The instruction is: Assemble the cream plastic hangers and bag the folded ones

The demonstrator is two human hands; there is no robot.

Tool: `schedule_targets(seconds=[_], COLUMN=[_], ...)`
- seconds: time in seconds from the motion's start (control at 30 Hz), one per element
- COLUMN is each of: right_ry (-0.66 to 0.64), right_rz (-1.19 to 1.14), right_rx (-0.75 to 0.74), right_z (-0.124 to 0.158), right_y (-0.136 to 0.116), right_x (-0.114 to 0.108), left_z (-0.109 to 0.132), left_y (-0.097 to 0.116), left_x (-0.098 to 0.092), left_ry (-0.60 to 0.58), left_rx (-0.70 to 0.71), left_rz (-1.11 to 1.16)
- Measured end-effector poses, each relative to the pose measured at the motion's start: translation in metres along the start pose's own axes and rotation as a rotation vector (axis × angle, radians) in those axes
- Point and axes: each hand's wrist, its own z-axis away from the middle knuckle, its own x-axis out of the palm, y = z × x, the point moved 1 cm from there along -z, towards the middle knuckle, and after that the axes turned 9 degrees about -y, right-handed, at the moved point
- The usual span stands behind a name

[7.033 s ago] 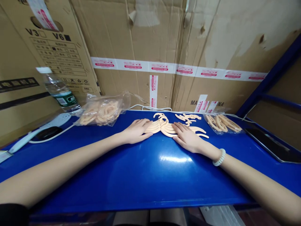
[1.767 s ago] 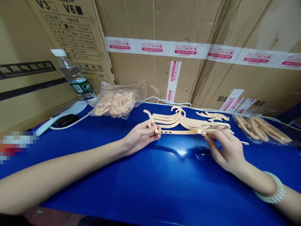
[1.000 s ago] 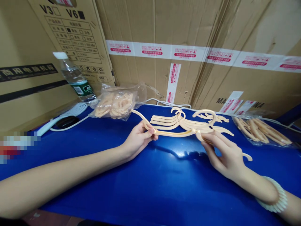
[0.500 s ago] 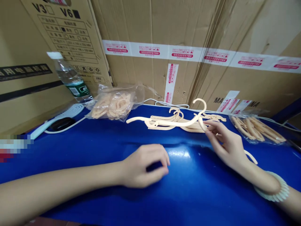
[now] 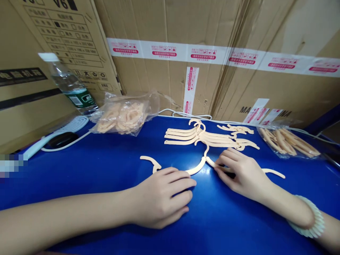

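A single cream plastic hanger (image 5: 198,167) lies flat on the blue table (image 5: 111,166), hook pointing away from me. My left hand (image 5: 162,196) lies over its left arm, fingers stretched forward and slightly curled. My right hand (image 5: 243,173) presses its fingertips on the hanger's right arm, fingers held together. Just behind lies a stack of the same hangers (image 5: 204,136).
Behind the table stand taped cardboard boxes (image 5: 186,53). At the back left is a clear bag of cream parts (image 5: 123,115), with a water bottle (image 5: 70,86) and a white cable beside it. At the right are another bag of parts (image 5: 288,141) and loose hooks (image 5: 236,129).
The hanger held up between both hands has been turned round and laid flat on the table nearer me. My left hand let go, dropped to the table, then came to rest on it.
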Motion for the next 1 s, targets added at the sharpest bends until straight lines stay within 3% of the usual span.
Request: schedule_targets(seconds=[0.13, 0.33, 0.47, 0.67, 0.83, 1.0], right_ry=[-0.043, -0.061, -0.031, 0.030, -0.049, -0.164], right_rz=[0.000, -0.008, -0.003, 0.005, 0.086, 0.137], right_rx=[-0.034, -0.029, 0.013, 0.098, 0.146, 0.157], right_z=[0.000, 0.003, 0.002, -0.004, 0.000, 0.015], right_y=[-0.002, -0.002, 0.010, 0.026, 0.031, 0.065], right_x=[-0.001, 0.000, 0.004, 0.010, 0.001, -0.018], left_z=[0.002, 0.004, 0.004, 0.004, 0.005, 0.006], left_y=[0.002, 0.003, 0.001, -0.008, -0.014, -0.014], left_x=[0.001, 0.001, 0.002, 0.006, 0.008, 0.008], left_ry=[-0.028, 0.016, -0.018, -0.003, -0.019, -0.046], left_rx=[-0.030, -0.077, -0.089, -0.186, -0.294, -0.324], left_rz=[-0.092, -0.028, -0.067, 0.053, 0.139, 0.119])
